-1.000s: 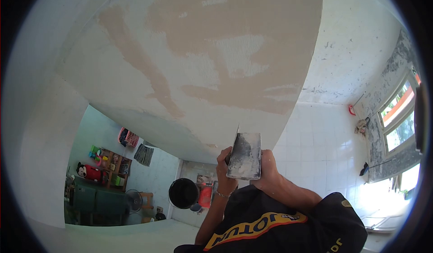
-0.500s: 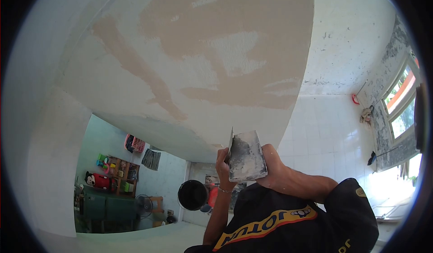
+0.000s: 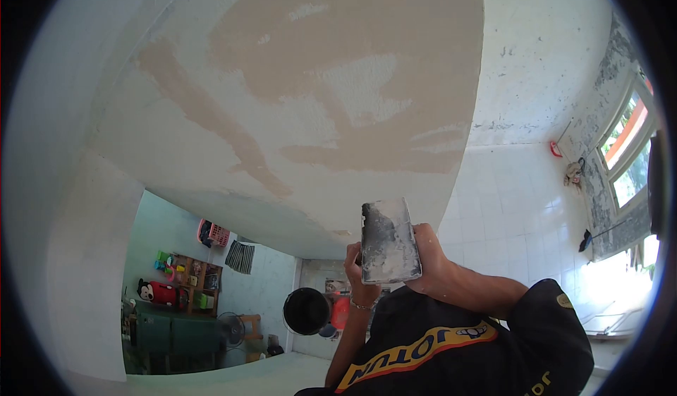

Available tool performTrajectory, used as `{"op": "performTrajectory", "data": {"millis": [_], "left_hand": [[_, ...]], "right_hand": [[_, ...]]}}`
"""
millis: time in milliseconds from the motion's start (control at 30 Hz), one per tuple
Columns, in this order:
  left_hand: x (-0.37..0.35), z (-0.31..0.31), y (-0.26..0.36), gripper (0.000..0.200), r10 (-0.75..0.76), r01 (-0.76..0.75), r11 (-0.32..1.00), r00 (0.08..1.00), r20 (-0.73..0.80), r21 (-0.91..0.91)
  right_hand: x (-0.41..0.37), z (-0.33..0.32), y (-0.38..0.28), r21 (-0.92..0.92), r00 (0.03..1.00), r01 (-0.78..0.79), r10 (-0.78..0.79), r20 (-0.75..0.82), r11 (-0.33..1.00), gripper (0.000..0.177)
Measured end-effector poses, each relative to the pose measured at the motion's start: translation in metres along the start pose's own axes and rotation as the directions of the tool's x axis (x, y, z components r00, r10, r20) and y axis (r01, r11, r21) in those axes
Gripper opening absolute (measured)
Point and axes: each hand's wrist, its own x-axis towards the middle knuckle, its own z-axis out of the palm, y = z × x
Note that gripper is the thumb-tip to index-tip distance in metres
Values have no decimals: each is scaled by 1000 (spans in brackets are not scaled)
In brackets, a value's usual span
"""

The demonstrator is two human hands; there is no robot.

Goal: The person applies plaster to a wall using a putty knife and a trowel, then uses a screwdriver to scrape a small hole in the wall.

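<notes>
In front of my chest is a broad putty knife [image 3: 391, 244], its flat metal face smeared with grey and white filler. My right hand [image 3: 429, 258] is closed around its lower right side. My left hand [image 3: 355, 270] is closed at the left edge of the broad blade. A second thin blade showed edge-on above that hand a moment ago; now the broad blade hides it. Beyond the hands, the wall [image 3: 317, 205] carries large beige patches of filler [image 3: 381, 138] with pale streaks between them. Neither blade touches the wall.
A black bucket [image 3: 307, 311] stands low, left of my left forearm, with a red object [image 3: 340, 313] beside it. Through an opening are a fan [image 3: 231, 329], a shelf [image 3: 204, 283] and a pink basket [image 3: 218, 236]. A window [image 3: 627, 149] is at the right.
The broad blade has turned and shifted slightly right, covering the thin blade edge seen earlier at its left. My hands stay close together. The view has tilted slightly.
</notes>
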Motion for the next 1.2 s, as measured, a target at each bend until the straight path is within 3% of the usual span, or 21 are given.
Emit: {"op": "performTrajectory", "data": {"millis": [67, 133, 167, 233, 267, 300, 333, 367, 500, 533, 567, 633, 733, 867, 933, 967, 1033, 1067, 1100, 1167, 1200], "left_hand": [[2, -4, -6, 31, -7, 5, 999, 1000, 25, 52], [0, -16, -25, 30, -218, 222, 975, 963, 160, -3], [-2, -20, -32, 30, -219, 222, 975, 963, 155, -2], [0, -27, -37, 33, -76, 59, 990, 989, 127, 128], [0, -30, -38, 33, -78, 62, 989, 990, 119, 131], [5, -36, -37, 34, 52, -83, 970, 989, 136, 228], [8, -40, -37, 35, 178, -223, 920, 970, 165, 321], [5, -44, -40, 35, 176, -217, 921, 972, 153, 324], [-26, -61, -62, 37, -59, 32, 943, 996, 70, 332], [-35, -64, -65, 36, -158, 141, 935, 987, 26, 325], [-43, -65, -67, 36, -149, 143, 937, 989, -6, 319], [-63, -67, -63, 37, -364, 389, 885, 921, -137, 257], [-83, -65, -57, 38, -512, 545, 820, 835, -202, 173], [-100, -61, -46, 38, -512, 553, 807, 830, -223, 207], [-113, -58, -52, 37, -647, 677, 728, 731, -216, 110], [-117, -58, -56, 37, -647, 676, 730, 730, -220, 100], [-116, -61, -58, 37, -652, 678, 727, 732, -199, 111], [-114, -63, -57, 37, -651, 676, 730, 732, -201, 101], [-111, -65, -56, 37, -656, 683, 724, 726, -205, 101], [-110, -66, -65, 37, -661, 687, 720, 722, -205, 96], [-114, -66, -75, 37, -668, 695, 713, 714, -210, 92]], "right_hand": [[-2, 9, -4, -45, 996, -2, -2, -88, 999, 37], [-3, 10, -8, -41, 997, -17, 14, -81, 999, 35], [-4, 10, -10, -38, 997, -36, 33, -76, 999, 34], [3, -2, -12, -6, 997, -73, 73, -5, 997, 35], [4, -10, -12, 26, 992, -108, 106, 65, 994, 36], [6, -15, -13, 19, 992, -113, 112, 64, 993, 36], [6, -21, -13, 62, 975, -123, 109, 192, 990, 36], [5, -23, -13, 101, 943, -140, 101, 318, 985, 36], [2, 5, -24, -37, 969, -67, 74, 237, 997, 36], [-2, 22, -26, -73, 987, 20, -8, 158, 997, 37], [0, 35, -30, -116, 992, 106, -97, 83, 988, 38], [13, 47, -38, -127, 986, 149, -136, 100, 981, 41], [32, 72, -52, -61, 908, 351, -324, 265, 934, 43], [57, 131, -61, -72, 842, 518, -493, 220, 852, 43], [74, 151, -61, -178, 691, 722, -684, 234, 668, 36], [87, 157, -66, -184, 689, 724, -683, 243, 665, 36], [112, 171, -73, -275, 243, 956, -790, 562, 99, 31], [115, 175, -77, -356, 155, 930, -780, 606, -92, 28], [120, 184, -77, -354, 151, 930, -774, 614, -99, 28], [134, 203, -74, -346, -220, 614, -575, 788, -709, 20], [143, 210, -75, -292, -289, 551, -507, 812, -782, 26]]}}
